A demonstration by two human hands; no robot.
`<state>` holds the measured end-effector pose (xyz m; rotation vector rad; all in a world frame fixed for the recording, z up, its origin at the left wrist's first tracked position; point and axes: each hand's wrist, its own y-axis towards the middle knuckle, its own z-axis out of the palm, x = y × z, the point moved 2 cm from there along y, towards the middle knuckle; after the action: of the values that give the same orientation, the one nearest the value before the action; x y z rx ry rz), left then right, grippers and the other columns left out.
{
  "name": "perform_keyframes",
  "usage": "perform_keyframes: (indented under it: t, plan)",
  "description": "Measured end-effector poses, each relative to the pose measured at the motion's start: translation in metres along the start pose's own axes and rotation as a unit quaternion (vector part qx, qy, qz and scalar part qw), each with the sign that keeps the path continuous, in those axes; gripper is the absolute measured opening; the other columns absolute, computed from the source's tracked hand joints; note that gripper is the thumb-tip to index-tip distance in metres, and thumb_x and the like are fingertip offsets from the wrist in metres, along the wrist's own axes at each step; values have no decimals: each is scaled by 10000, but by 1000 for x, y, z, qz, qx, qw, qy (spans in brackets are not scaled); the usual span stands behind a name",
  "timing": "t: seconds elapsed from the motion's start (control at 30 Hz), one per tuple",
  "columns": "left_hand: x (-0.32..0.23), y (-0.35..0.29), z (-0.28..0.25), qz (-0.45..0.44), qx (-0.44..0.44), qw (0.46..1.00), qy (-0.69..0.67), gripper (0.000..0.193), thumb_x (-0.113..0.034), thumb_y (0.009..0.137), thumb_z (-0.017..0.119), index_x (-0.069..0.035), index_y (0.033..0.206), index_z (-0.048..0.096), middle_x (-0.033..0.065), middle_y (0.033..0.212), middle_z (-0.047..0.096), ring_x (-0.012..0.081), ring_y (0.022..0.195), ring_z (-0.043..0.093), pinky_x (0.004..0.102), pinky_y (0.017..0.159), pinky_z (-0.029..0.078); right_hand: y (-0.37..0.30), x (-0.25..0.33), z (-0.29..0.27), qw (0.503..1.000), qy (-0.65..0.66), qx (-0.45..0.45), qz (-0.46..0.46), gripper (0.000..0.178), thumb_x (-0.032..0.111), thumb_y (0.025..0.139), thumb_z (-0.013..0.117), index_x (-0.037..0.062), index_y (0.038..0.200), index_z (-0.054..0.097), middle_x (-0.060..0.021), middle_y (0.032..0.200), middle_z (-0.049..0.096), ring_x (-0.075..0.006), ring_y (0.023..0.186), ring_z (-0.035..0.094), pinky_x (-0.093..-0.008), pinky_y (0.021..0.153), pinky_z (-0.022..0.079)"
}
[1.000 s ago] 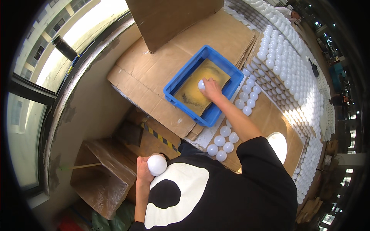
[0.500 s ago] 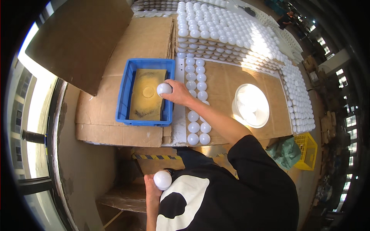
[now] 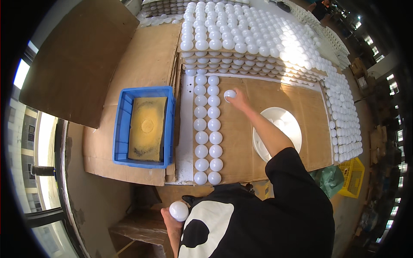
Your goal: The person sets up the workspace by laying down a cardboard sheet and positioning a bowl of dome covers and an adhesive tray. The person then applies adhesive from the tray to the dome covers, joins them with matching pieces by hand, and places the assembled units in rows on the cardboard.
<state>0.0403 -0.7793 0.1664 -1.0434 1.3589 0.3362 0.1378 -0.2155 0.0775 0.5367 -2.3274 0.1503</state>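
My right hand (image 3: 240,101) grips a white bulb globe (image 3: 230,94) over the cardboard sheet (image 3: 245,150), just right of two rows of white globes (image 3: 214,125) near the far end. Low at my left side, in front of the table's edge, my left hand (image 3: 171,219) is closed around another white globe (image 3: 179,211). The blue bin (image 3: 122,124) sits left of the rows and contains a yellow, dark-smudged pad (image 3: 147,128) with a round imprint in its middle. A white tub (image 3: 297,129) stands to the right, partly behind my right forearm, with white pieces inside.
Stacked cardboard layers of white globes (image 3: 241,46) line the back of the table, and more globes (image 3: 344,116) fill the right side. An upright cardboard panel (image 3: 77,64) stands at the far left. A yellow crate (image 3: 353,176) and green bag (image 3: 330,180) are beyond the right front edge.
My right hand has moved from above the pad in the blue bin rightward to the cardboard beside the rows, still with a globe. The view has shifted. My left hand stays low with its globe.
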Motion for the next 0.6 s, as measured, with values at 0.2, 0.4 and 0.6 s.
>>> perform_keyframes:
  t: [0.2, 0.4, 0.6]
  plan:
    - [-38, -10, 52, 28, 1, 986, 163, 170, -25, 663, 643, 11, 820, 698, 116, 702, 664, 188, 649, 627, 283, 659, 476, 86, -27, 10, 997, -75, -8, -23, 597, 310, 702, 768, 4, 1177, 575, -244, 1072, 641, -389, 1033, 600, -458, 875, 484]
    - [-53, -22, 65, 47, -25, 958, 281, 148, -24, 639, 630, 19, 774, 674, 107, 687, 650, 183, 658, 622, 287, 673, 477, 124, -34, 37, 990, -137, 8, -20, 619, 274, 743, 740, 35, 1267, 515, -269, 1169, 573, -424, 1068, 561, -477, 907, 467]
    - [-72, -25, 80, -64, -26, 946, 317, 255, -133, 826, 484, 72, 834, 636, 136, 845, 682, 217, 823, 630, 291, 752, 507, 119, -43, 53, 988, -149, 21, -28, 647, 269, 749, 739, 36, 1297, 484, -266, 1206, 549, -427, 1142, 515, -479, 939, 452]
